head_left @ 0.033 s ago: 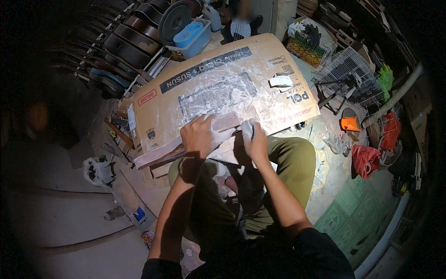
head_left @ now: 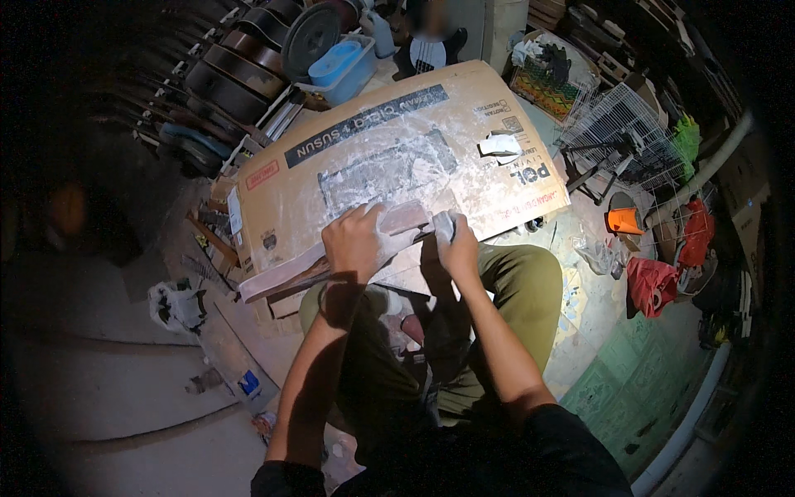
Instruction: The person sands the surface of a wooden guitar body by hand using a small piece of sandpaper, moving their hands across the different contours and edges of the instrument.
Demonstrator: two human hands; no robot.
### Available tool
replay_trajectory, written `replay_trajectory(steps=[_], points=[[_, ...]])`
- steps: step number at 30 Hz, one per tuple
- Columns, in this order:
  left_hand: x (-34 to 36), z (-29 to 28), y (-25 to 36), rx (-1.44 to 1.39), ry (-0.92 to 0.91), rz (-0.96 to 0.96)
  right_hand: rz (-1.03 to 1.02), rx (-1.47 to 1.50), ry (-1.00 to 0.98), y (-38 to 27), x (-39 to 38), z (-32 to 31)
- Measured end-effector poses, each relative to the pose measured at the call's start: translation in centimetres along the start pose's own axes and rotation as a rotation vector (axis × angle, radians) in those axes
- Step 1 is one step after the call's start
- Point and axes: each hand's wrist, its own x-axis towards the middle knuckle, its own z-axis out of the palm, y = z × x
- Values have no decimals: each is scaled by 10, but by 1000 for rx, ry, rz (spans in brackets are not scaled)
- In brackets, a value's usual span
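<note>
A long, dusty wooden piece shaped like a guitar neck [head_left: 290,276] lies slantwise along the near edge of a flattened cardboard box [head_left: 273,195]. My left hand [head_left: 354,240] is wrapped over its middle, thumb side toward the right. At the piece's right end, my right hand [head_left: 454,240] is closed, its fingers curled and whitened with dust. Whatever the right fingers pinch is hidden. Pale dust is smeared over the cardboard beyond both hands, and a crumpled white scrap [head_left: 500,146] rests on its right part.
Several guitar bodies [head_left: 232,70] stand in a row at the far left, beside a blue tub [head_left: 348,73]. To the right are a wire rack [head_left: 617,128], an orange container [head_left: 625,220] and a red bag [head_left: 651,286]. A plastic bag [head_left: 176,305] lies at left.
My right hand has shifted very slightly to the right at the end of the neck-shaped piece. My left hand keeps its grip in the same place.
</note>
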Motion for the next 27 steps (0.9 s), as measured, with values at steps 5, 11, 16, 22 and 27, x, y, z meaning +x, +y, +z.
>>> replay_trajectory(steps=[5,11,16,22,27], points=[[1,-4,-4,41,-46,-41,-164,33,119,-14,-25,8],[13,-20,14,-11,-49,-79,-46,161,218,-17,-29,33],[13,-12,11,27,-46,-66,47,223,340,-3,-22,57],[11,-3,2,15,6,-72,261,269,435,-10,-18,67],[9,-4,-2,40,16,-39,84,362,505,-5,-27,80]])
